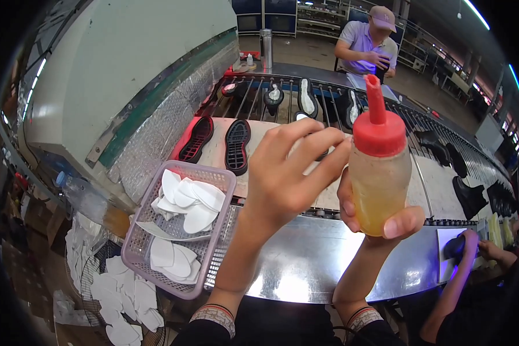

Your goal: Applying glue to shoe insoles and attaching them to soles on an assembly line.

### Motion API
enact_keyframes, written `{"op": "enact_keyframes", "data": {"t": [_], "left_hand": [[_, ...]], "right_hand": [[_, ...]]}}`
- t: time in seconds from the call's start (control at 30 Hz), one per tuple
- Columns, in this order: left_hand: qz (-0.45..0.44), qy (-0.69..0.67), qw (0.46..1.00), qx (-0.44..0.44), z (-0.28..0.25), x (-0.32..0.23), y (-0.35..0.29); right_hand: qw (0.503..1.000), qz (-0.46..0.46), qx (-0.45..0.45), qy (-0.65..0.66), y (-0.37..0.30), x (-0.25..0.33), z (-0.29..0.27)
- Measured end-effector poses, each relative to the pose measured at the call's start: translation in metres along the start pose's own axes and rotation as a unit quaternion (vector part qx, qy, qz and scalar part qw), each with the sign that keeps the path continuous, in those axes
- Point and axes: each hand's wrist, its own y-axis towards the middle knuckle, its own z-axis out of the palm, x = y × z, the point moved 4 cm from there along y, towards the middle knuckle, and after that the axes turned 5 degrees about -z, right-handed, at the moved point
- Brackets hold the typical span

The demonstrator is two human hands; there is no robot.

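Note:
My right hand (406,222) is wrapped round the lower part of a clear squeeze bottle (380,181), held upright above the metal bench. Yellowish liquid sits in its lower half. A red cap (379,138) with a tapered spout tops the bottle, the spout's tip uneven. My left hand (288,167) is raised beside it with bent fingers. Their tips come together at the left edge of the cap; anything pinched there is too small to make out. Behind my left hand, two black-and-red shoe soles (237,145) lie on the pale conveyor surface.
A lilac plastic basket (232,187) of white shaped pieces (202,199) stands left of the steel bench (294,259). More soles (307,98) rest on the rollers beyond. A co-worker (366,46) sits across; another's hands (470,242) work at right. A capped drink bottle (89,199) lies left.

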Motion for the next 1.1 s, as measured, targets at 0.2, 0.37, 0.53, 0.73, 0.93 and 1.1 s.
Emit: {"op": "enact_keyframes", "data": {"t": [0.2, 0.37, 0.53, 0.73, 0.93, 1.1], "left_hand": [[-0.009, -0.061, 0.998, -0.033, 0.014, 0.004, -0.01], [-0.207, -0.449, 0.852, -0.171, 0.007, 0.018, -0.02], [-0.305, -0.392, 0.862, -0.102, 0.001, 0.017, -0.018], [-0.319, -0.584, 0.739, -0.104, 0.01, 0.024, -0.02], [-0.255, -0.617, 0.739, -0.087, 0.007, 0.024, -0.021], [-0.352, -0.566, 0.745, -0.036, 0.015, 0.013, -0.016]], "right_hand": [[0.995, 0.012, 0.038, 0.092, 0.0, -0.001, -0.009], [0.955, 0.038, 0.129, 0.264, 0.004, 0.008, -0.01], [0.942, 0.03, 0.163, 0.291, 0.003, 0.01, -0.017], [0.936, 0.024, 0.2, 0.289, 0.004, 0.01, -0.023], [0.923, 0.041, 0.245, 0.295, 0.009, 0.006, -0.029], [0.909, 0.042, 0.275, 0.311, 0.007, 0.003, -0.032]]}}
